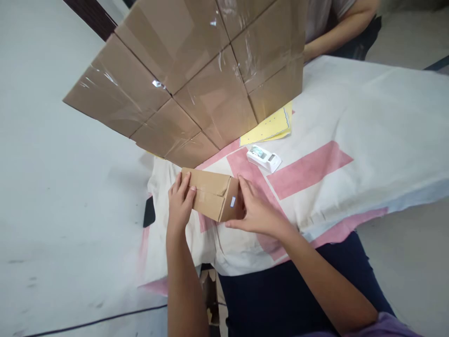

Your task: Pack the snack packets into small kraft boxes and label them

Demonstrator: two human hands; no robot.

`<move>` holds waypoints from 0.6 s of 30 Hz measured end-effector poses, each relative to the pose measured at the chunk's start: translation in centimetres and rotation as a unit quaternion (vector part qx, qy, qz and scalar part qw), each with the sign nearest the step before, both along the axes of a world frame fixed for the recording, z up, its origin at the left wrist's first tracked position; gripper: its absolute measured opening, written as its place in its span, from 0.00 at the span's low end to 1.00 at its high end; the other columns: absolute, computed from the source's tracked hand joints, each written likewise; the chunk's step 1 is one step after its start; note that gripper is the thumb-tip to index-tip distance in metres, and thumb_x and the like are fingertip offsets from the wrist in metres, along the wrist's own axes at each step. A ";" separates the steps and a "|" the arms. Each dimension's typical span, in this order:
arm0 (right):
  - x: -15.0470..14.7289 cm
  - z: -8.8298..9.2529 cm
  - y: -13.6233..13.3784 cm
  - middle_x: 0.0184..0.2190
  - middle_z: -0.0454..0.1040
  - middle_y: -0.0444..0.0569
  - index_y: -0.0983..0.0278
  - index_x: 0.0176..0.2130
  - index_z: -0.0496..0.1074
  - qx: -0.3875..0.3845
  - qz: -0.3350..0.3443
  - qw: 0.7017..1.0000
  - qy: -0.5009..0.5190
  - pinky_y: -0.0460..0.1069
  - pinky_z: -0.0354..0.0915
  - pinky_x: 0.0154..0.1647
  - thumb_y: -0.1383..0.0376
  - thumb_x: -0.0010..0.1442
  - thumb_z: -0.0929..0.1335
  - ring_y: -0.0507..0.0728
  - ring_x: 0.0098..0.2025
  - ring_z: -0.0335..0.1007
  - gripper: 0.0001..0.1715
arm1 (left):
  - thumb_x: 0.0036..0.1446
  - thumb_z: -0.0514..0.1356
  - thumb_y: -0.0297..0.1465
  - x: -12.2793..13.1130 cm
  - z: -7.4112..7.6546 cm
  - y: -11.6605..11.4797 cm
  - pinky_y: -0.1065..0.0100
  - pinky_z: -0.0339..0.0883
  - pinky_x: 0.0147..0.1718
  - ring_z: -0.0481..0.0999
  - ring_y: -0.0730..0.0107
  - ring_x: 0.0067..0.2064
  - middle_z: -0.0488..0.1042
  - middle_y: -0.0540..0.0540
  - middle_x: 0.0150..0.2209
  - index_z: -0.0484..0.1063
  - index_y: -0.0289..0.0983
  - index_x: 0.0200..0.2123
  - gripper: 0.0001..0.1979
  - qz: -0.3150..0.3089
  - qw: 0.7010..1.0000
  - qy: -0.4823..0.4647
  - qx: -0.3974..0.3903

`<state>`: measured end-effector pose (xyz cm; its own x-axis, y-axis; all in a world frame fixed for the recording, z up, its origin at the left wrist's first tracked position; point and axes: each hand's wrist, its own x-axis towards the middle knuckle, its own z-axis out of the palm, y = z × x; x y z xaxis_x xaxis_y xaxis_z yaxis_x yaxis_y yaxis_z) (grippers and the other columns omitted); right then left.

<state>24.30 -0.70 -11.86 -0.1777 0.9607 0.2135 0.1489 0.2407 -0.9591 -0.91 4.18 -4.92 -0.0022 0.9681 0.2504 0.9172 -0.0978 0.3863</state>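
We have a small brown rectangular cardboard box (210, 185) between both hands, its long axis running left to right, slightly toward us. Our left hand (180, 202) has its fingers clasped over the box's left end; our right hand (260, 213) spans its labelled end, thumb and fingers gripping opposite edges. Beyond the box stands a tall, creased, glossy-taped cardboard panel (213, 93); beyond and rightward sits a smooth white plastic device (269, 162). Beneath, wrinkled white-and-pink cloth (379, 112) drapes.

Small brown cardboard box (206, 193), oblong, flaps closed, lengthwise seam on the upper face slightly parted near the right end, small blue-edged white sticker (233, 201) on that end, lying slantwise over a white-and-pink cloth (368, 112)
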 end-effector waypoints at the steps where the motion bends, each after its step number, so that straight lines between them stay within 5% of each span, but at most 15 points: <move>1: -0.4 0.0 -0.2 0.72 0.53 0.64 0.60 0.74 0.46 0.009 -0.013 0.999 -0.034 0.69 0.61 0.68 0.51 0.42 0.82 0.75 0.73 0.50 0.74 | 0.69 0.50 0.46 -0.1 0.0 0.0 0.45 0.43 0.73 0.51 0.53 0.75 0.52 0.41 0.76 0.65 0.43 0.69 0.30 0.000 1.000 -0.006 0.004; 7: 0.0 0.5 -2.8 0.57 0.67 0.58 0.61 0.63 0.56 0.049 -0.103 0.989 -0.091 0.66 0.68 0.61 0.61 0.38 0.80 0.72 0.61 0.65 0.59 | 0.70 0.49 0.48 -0.1 -1.0 -0.7 0.45 0.43 0.73 0.51 0.53 0.75 0.52 0.44 0.76 0.64 0.46 0.70 0.29 -0.080 0.993 -0.073 0.041; 9: 3.0 0.3 -5.0 0.55 0.68 0.56 0.59 0.63 0.55 0.040 -0.127 0.988 -0.074 0.64 0.72 0.57 0.62 0.37 0.80 0.70 0.58 0.68 0.59 | 0.72 0.46 0.47 -0.1 -2.9 -1.8 0.44 0.43 0.73 0.49 0.55 0.76 0.51 0.44 0.76 0.60 0.47 0.71 0.29 -0.094 0.987 -0.113 0.071; 12: 9.8 -0.3 -9.5 0.58 0.66 0.58 0.58 0.66 0.53 0.022 -0.160 0.985 -0.061 0.60 0.78 0.46 0.60 0.43 0.78 0.69 0.55 0.72 0.57 | 0.71 0.49 0.47 -0.2 -7.1 -4.1 0.40 0.46 0.71 0.54 0.51 0.73 0.57 0.42 0.74 0.68 0.46 0.66 0.27 -0.087 0.988 -0.105 0.077; 15: 16.7 -0.2 -13.3 0.56 0.68 0.58 0.54 0.62 0.59 -0.002 -0.295 0.950 -0.105 0.62 0.80 0.39 0.53 0.43 0.78 0.74 0.54 0.74 0.52 | 0.68 0.54 0.45 -0.6 -11.0 -6.1 0.40 0.54 0.67 0.62 0.49 0.68 0.65 0.42 0.70 0.75 0.45 0.60 0.23 -0.069 0.995 -0.069 0.037; 18: 21.6 0.5 -13.2 0.56 0.68 0.57 0.43 0.57 0.62 -0.028 -0.437 0.891 -0.117 0.64 0.80 0.35 0.47 0.39 0.79 0.78 0.58 0.72 0.49 | 0.65 0.56 0.43 -0.9 -12.8 -6.9 0.41 0.58 0.65 0.67 0.49 0.65 0.70 0.43 0.67 0.78 0.46 0.58 0.22 -0.059 0.998 -0.027 0.023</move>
